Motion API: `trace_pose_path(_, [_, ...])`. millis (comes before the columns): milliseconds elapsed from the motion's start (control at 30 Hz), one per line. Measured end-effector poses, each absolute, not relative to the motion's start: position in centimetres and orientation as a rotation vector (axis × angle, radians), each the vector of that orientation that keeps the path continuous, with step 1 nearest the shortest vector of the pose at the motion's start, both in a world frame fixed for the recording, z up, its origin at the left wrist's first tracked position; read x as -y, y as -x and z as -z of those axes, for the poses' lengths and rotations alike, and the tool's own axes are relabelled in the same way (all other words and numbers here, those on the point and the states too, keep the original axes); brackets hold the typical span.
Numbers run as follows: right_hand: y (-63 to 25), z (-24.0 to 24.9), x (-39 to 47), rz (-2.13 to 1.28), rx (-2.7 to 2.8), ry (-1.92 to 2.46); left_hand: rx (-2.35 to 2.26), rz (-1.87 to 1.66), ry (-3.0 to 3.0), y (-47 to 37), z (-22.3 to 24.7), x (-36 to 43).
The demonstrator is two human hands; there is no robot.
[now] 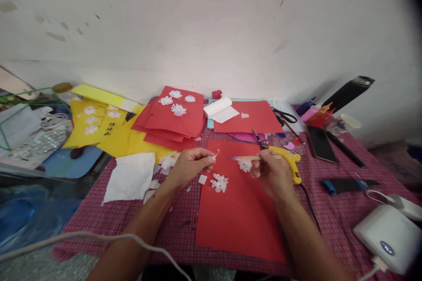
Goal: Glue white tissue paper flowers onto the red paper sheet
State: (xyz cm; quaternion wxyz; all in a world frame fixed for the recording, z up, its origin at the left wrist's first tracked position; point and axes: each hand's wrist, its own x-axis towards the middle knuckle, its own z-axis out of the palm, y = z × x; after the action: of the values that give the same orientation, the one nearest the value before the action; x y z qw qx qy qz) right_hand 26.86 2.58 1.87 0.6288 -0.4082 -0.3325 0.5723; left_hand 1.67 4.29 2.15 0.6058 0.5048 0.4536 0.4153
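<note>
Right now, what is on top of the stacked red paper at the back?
Four white flowers lie on the stacked red paper. Anything between its layers is covered and cannot be seen.

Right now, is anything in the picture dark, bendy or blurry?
In the head view, the top right corner is black; the wall looks brightest near its middle; the black bottle tilts outward, perhaps from lens stretch, with a soft shadow beside it; the white box looks fuzzy, and the right hand slightly soft.

Six ruffled flowers (219,182), one phone (321,144)
</note>
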Motion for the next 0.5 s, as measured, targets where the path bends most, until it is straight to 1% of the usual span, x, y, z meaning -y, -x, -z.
trace_pose_path(333, [-25.0,-1.4,-2.0,-1.405,0.821,0.909,-0.933,-0.938,-1.019,-2.6,-1.6,-3.9])
trace_pose_path(500, [-24.9,-1.1,-2.1,-1.399,0.799,0.945,-0.84,-0.902,-0.896,-2.9,-1.4,-3.7])
